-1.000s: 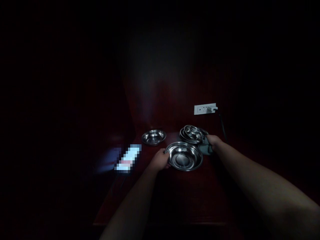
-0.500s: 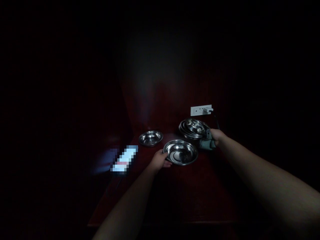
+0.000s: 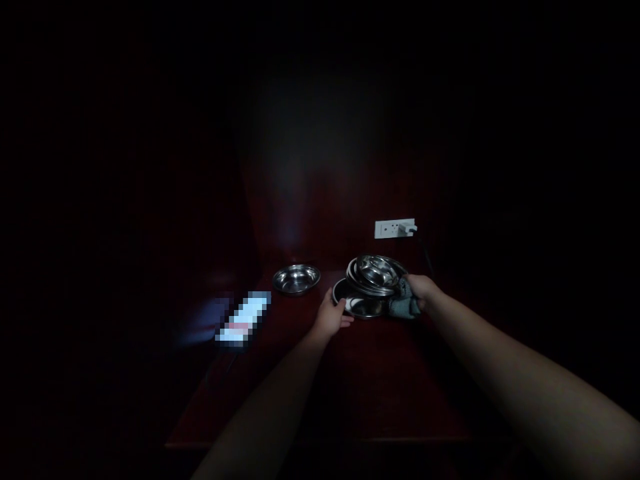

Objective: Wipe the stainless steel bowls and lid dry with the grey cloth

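My left hand (image 3: 331, 315) grips the left rim of a shiny steel bowl (image 3: 367, 307), thumb over the edge and fingers beneath. Over that bowl's far right part sits a stack of steel bowls (image 3: 375, 275), the top one tilted. My right hand (image 3: 421, 289) is closed at the right side of the stack, with a grey-green cloth (image 3: 404, 303) between it and the metal. The cloth hides where the right fingers meet the rims. Apart from these, another steel bowl (image 3: 296, 280) stands upright at the back left of the table.
A phone (image 3: 243, 320) with a lit, blurred-out screen lies on the left of the dark red table (image 3: 320, 413). A white wall socket (image 3: 395, 229) with a plug and cable is behind the stack. Surroundings are very dark.
The stack in my right hand has moved left and toward me, over the single bowl. That bowl in my left hand has come slightly up and is now partly covered.
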Tool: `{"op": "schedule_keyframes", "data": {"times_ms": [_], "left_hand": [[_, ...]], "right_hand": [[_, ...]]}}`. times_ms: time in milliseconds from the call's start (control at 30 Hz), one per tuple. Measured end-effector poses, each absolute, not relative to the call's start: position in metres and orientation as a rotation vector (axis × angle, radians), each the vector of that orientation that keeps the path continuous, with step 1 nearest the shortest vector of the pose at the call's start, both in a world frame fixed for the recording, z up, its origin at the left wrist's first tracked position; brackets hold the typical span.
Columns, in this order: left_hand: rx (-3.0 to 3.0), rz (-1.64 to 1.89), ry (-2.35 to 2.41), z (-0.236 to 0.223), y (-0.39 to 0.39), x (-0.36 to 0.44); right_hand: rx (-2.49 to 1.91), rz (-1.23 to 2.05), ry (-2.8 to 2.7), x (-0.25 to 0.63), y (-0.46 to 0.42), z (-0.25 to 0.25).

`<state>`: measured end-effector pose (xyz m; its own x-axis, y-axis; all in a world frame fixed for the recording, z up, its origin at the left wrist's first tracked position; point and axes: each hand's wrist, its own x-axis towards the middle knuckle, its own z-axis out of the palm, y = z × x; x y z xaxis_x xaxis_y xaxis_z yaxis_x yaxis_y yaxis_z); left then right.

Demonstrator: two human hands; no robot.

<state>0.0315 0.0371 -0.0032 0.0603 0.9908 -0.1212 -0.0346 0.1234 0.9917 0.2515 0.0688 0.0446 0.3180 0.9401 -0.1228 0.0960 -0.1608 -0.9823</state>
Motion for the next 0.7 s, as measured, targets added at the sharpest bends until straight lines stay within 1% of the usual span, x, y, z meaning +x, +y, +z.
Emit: {"op": "schedule_keyframes", "data": {"times_ms": [200, 467, 700], "left_hand": [[1.079, 1.117, 1.221, -0.002, 0.05, 0.05], [1.053, 1.105, 1.249, -0.004, 0.061, 0.062], [1.068, 1.085, 1.247, -0.005, 0.063, 0.062]], "right_hand": [[-1.733, 1.019, -0.962, 0.246, 0.07, 0.05], [-1.985, 0.873, -1.063, 0.244, 0.076, 0.059], [-2.1, 0.788, -1.167, 0.243, 0.076, 0.065]]}}
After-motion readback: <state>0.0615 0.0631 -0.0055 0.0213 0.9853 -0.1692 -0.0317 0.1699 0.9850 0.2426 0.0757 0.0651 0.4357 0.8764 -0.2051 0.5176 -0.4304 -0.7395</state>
